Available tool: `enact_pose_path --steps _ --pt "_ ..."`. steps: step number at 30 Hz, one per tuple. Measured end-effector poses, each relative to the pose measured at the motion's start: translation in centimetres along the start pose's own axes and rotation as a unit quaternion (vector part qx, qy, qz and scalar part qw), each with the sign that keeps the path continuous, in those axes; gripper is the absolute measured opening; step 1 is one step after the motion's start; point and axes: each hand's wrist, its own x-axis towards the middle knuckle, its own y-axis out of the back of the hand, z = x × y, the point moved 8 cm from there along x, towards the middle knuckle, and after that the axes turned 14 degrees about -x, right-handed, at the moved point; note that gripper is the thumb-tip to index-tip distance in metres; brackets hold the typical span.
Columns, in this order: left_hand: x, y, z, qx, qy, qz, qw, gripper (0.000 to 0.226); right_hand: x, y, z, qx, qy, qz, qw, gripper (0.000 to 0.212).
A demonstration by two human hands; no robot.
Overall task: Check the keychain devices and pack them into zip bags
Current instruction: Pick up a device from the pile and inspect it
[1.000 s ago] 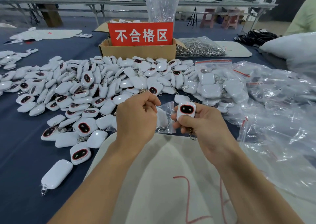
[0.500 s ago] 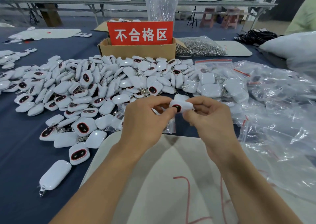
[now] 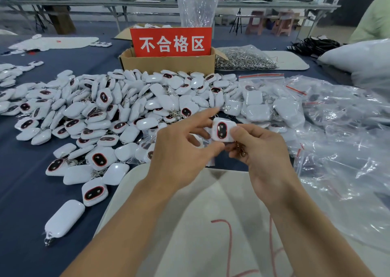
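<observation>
Two bare hands meet low over the desk point(image 3: 23, 188). The right grip point(image 3: 263, 150) is closed on one white keychain device point(image 3: 223, 132): the thumb presses the lower right of its face and the other fingers curl behind it. The device's dark oval window, rimmed in red, faces up, and its metal ring point(image 3: 240, 151) hangs just below the right grip's thumb.

The left grip point(image 3: 181, 150) sits just left of the device. Its index finger points straight past the device's upper left corner, its other fingers curl toward the left edge, and its thumb tip lies near the bottom edge. Whether it pinches anything cannot be told. A clear zip bag point(image 3: 210, 160) shows just below, between the two grips.

Left of the left grip and beyond both grips, a wide heap of loose devices point(image 3: 101, 112) covers the blue cloth. Farther beyond stands a cardboard box point(image 3: 168, 65) bearing a red sign point(image 3: 171, 42) with white characters. Beyond the right grip lies a mound of metal key rings point(image 3: 244, 60). Right of the right grip lie bagged devices point(image 3: 259, 107), then a spread of empty zip bags point(image 3: 341, 145) with red strips. Under both wrists lies a white mat point(image 3: 190, 224) marked in red.
</observation>
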Motion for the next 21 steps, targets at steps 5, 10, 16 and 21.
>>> enact_pose_path --steps 5,10,16,21 --pt "0.1 0.6 -0.6 -0.017 0.028 0.027 0.999 0.029 -0.2 -1.1 0.2 -0.034 -0.019 -0.064 0.997 0.024" --pt "0.1 0.9 -1.5 -0.040 0.080 0.043 0.995 0.021 -0.4 -1.3 -0.3 -0.112 0.023 -0.066 0.991 0.033" --pt "0.2 4.6 -2.3 -0.011 0.104 0.182 0.978 0.040 0.6 1.8 0.5 -0.027 -0.043 0.052 0.997 0.027" --pt "-0.1 2.5 -1.2 0.145 0.115 0.109 0.977 0.026 0.6 1.8 0.8 -0.140 -0.005 0.091 0.986 0.019"
